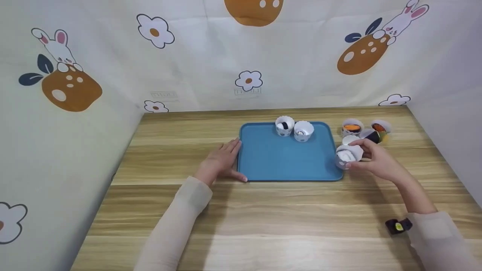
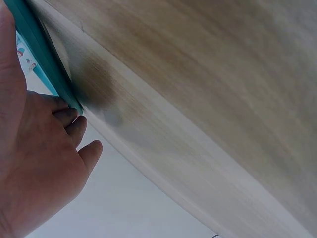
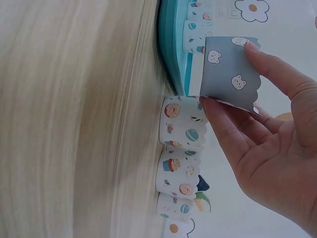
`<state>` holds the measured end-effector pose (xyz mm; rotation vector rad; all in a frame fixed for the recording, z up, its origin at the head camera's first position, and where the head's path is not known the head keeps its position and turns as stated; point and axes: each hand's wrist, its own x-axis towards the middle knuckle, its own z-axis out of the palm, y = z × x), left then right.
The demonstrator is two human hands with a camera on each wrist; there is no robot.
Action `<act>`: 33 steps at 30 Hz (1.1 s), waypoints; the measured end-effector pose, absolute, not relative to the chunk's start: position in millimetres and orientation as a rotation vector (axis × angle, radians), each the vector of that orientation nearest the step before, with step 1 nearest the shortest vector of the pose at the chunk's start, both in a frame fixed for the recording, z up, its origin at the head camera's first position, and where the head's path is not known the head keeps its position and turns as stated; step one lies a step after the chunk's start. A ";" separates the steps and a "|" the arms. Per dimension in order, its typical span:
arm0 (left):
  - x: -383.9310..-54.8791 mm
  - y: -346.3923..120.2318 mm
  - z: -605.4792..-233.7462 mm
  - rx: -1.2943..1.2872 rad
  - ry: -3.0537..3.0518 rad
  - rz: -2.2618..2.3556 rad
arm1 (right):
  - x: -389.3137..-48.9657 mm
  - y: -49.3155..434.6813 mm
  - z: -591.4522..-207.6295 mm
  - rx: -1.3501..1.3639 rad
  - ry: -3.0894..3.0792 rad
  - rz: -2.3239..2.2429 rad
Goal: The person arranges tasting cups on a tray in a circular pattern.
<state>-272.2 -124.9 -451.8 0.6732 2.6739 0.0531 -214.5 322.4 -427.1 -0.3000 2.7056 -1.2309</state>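
Observation:
In the head view my right hand (image 1: pixel 380 162) pinches a paper baking cup (image 1: pixel 342 162) between thumb and fingers, over the tray's right edge. The right wrist view shows this cup (image 3: pixel 230 74) as grey-blue with white bear faces and a scalloped rim. Something white shows inside its mouth. My left hand (image 1: pixel 222 158) rests along the left edge of the blue tray (image 1: pixel 278 162), fingers extended and thumb at the front corner. Two white paper cups stand at the back of the tray; the left one (image 1: pixel 284 131) has a black-and-white sushi piece in it, the other (image 1: pixel 303 136) a small item.
Right of the tray several patterned cups stand together, one (image 1: pixel 352 134) showing an orange-topped piece. A black roll piece (image 1: pixel 397 226) with a yellow-green centre lies beside my right sleeve. A printed cloth wall (image 1: pixel 203 67) borders the wooden table (image 1: pixel 286 218).

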 end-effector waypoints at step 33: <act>-272.4 -124.4 -451.8 0.646 2.660 0.084 | -243.8 277.2 -435.1 -0.353 2.737 -1.198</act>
